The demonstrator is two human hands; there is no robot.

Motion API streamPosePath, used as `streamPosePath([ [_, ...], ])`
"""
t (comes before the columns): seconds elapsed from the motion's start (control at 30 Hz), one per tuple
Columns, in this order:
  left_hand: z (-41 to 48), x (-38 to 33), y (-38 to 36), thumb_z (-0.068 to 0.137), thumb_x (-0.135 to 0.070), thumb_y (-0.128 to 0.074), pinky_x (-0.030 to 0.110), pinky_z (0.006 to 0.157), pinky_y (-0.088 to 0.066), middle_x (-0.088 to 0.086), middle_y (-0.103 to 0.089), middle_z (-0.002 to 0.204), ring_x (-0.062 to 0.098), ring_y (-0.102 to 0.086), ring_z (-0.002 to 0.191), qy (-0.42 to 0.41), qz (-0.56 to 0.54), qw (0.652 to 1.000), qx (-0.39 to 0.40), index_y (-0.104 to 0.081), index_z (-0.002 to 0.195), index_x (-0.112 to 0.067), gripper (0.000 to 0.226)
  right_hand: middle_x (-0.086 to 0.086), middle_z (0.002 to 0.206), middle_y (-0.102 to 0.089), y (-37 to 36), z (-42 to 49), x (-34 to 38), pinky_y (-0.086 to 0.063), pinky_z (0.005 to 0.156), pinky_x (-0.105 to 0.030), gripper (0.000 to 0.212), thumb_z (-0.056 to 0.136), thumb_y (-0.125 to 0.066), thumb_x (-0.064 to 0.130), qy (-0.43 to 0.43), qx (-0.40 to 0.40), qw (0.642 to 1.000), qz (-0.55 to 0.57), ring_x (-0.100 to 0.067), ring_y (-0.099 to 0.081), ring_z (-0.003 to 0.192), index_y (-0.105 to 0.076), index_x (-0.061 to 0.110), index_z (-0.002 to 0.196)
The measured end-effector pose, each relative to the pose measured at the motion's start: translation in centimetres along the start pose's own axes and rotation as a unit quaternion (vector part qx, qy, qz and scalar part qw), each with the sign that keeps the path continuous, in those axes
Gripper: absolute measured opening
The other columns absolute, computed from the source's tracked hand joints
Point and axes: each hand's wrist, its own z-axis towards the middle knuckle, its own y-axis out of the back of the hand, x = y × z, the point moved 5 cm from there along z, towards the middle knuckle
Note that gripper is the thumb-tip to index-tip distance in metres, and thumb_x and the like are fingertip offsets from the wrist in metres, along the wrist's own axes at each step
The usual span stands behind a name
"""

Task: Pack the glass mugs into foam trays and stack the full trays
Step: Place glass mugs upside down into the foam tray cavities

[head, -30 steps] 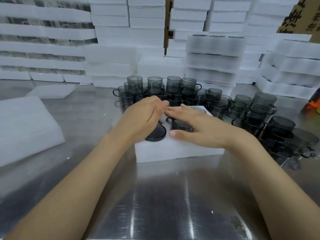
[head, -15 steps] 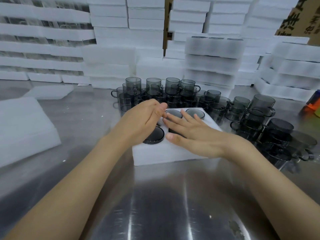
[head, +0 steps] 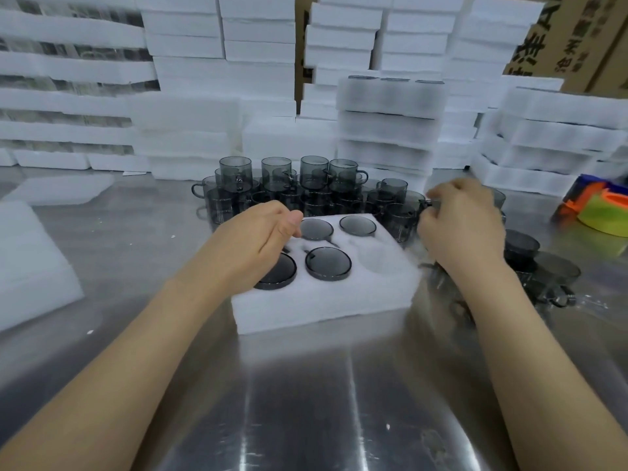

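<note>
Smoked-glass mugs (head: 328,263) sit base-up in the foam tray (head: 323,300), its long axis across the steel counter (head: 306,402). Left grip (head: 258,239) curls over them, hold unclear; right grip (head: 465,226) clutches a loose mug (head: 402,220). Foam stacks (head: 387,124) behind.

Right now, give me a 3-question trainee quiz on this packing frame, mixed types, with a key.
1. True or false: the front-right well of the foam tray already holds a mug.
2. The right hand is: A. flat on the tray; B. at the loose mugs to the right of the tray; C. on the foam stacks behind.
3. Fill in: ___ seated mugs show in the tray, while the left hand hides its back-left corner.

Key: 1 false, that well is empty; 2 B; 3 four.
</note>
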Motion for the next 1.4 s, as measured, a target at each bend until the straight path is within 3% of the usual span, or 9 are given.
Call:
streamPosePath([
  [0.17,0.1,0.1,-0.2,0.093,-0.057,-0.013,0.031,0.079,-0.042,-0.020,-0.055,0.099,-0.003,-0.051,0.094,-0.005,0.002,1.000,0.000,-0.064,0.099,-0.028,0.059,-0.016,0.152,-0.019,-0.6,1.7,-2.8,-0.030,0.104,-0.046,0.040,0.088,-0.050,0.017,-0.073,0.041,0.996,-0.026,-0.037,-0.026,0.133,-0.053,0.003,0.126],
  [0.53,0.2,0.3,-0.2,0.087,-0.066,-0.005,0.029,0.077,-0.041,-0.022,-0.054,0.099,-0.008,-0.050,0.096,-0.009,0.011,1.000,0.009,-0.063,0.098,-0.031,0.069,-0.017,0.125,-0.038,-3.2,4.3,-5.5,-0.038,0.092,-0.039,0.023,0.091,-0.048,0.020,-0.104,0.149,0.983,-0.014,-0.032,-0.047,0.103,-0.056,0.000,0.095],
  [0.63,0.1,0.3,-0.2,0.091,-0.062,-0.009,0.029,0.079,-0.042,-0.021,-0.054,0.100,-0.005,-0.051,0.097,-0.010,0.013,1.000,0.009,-0.064,0.099,-0.029,0.064,-0.018,0.103,-0.046,-2.3,4.6,-5.3,-0.038,0.073,-0.030,0.017,0.087,-0.049,0.010,-0.078,0.075,0.993,0.050,-0.031,-0.048,0.088,-0.054,-0.001,0.074],
  [0.8,0.0,0.1,-0.1,0.091,-0.060,-0.010,0.034,0.083,-0.045,-0.019,-0.055,0.101,0.001,-0.051,0.095,-0.011,0.014,1.000,0.014,-0.064,0.100,-0.028,0.063,-0.006,0.093,-0.059,0.3,3.4,-2.5,-0.036,0.058,-0.022,0.026,0.083,-0.069,0.027,0.005,-0.067,0.977,0.204,-0.021,-0.056,0.084,-0.051,0.011,0.093],
  [0.97,0.0,-0.7,0.0,0.096,-0.062,-0.027,0.039,0.082,-0.048,-0.015,-0.059,0.104,0.008,-0.055,0.098,-0.059,0.018,0.998,0.033,-0.068,0.103,-0.022,0.057,0.010,0.087,-0.058,0.2,0.7,1.8,-0.043,0.062,-0.008,0.040,0.077,-0.073,0.046,0.073,0.004,0.929,0.363,0.006,-0.055,0.071,-0.050,0.029,0.105],
  [1.07,-0.1,-1.2,-0.1,0.088,-0.056,-0.044,0.037,0.088,-0.049,-0.017,-0.064,0.107,0.006,-0.056,0.105,-0.083,-0.009,0.996,0.034,-0.069,0.113,-0.024,0.047,0.008,0.085,-0.051,-0.2,-0.3,3.1,-0.038,0.067,-0.006,0.015,0.077,-0.075,0.035,0.137,0.053,0.921,0.360,0.006,-0.050,0.073,-0.065,0.024,0.078],
  [1.17,-0.2,-1.7,-0.7,0.083,-0.058,-0.049,0.029,0.097,-0.045,-0.027,-0.057,0.112,0.000,-0.052,0.112,-0.095,-0.008,0.993,0.070,-0.064,0.124,-0.025,0.055,0.009,0.082,-0.050,-0.2,-0.7,3.2,-0.037,0.065,-0.006,0.019,0.075,-0.078,0.025,0.170,0.093,0.910,0.366,0.002,-0.049,0.072,-0.064,0.013,0.069],
  [1.3,-0.3,-1.8,-1.1,0.084,-0.053,-0.057,0.017,0.096,-0.040,-0.037,-0.052,0.105,-0.006,-0.050,0.110,-0.086,0.004,0.990,0.107,-0.065,0.123,-0.029,0.046,0.011,0.091,-0.048,-0.3,-1.0,3.0,-0.045,0.076,-0.022,0.018,0.072,-0.079,0.017,0.195,0.184,0.882,0.387,-0.014,-0.054,0.083,-0.061,0.018,0.078],
  [1.4,-0.3,-1.8,-1.1,0.083,-0.053,-0.059,0.017,0.098,-0.037,-0.031,-0.052,0.110,-0.005,-0.047,0.114,-0.071,0.017,0.990,0.117,-0.062,0.127,-0.028,0.050,0.020,0.105,-0.047,-1.1,-1.7,3.2,-0.046,0.089,-0.026,0.037,0.068,-0.068,0.020,0.221,0.290,0.849,0.382,-0.005,-0.056,0.105,-0.056,0.032,0.102],
])
